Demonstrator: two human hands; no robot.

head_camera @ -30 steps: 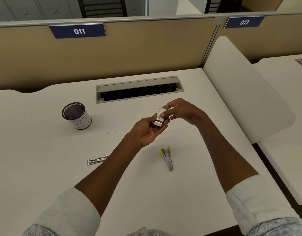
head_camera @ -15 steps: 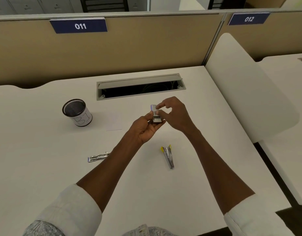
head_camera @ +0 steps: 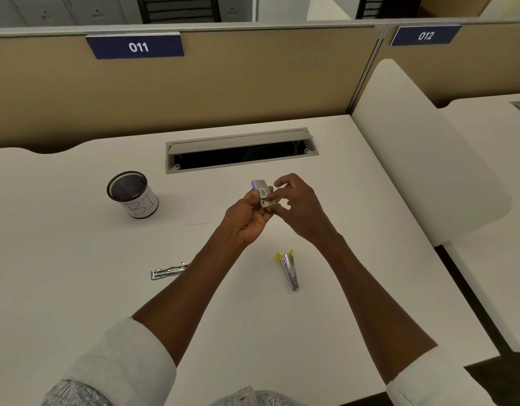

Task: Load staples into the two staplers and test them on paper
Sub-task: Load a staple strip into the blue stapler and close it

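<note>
Staple box [head_camera: 261, 191], small rectangular cardboard, being pinched by left hand [head_camera: 247, 218]; right hand [head_camera: 299, 209] fingertips pinching its inner tray; steel staplers lying at six o'clock.

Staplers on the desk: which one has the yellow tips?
The stapler lying near the right forearm, below the hands: yellow at its far end. The other stapler, left of the left forearm, is plain silver.
</note>
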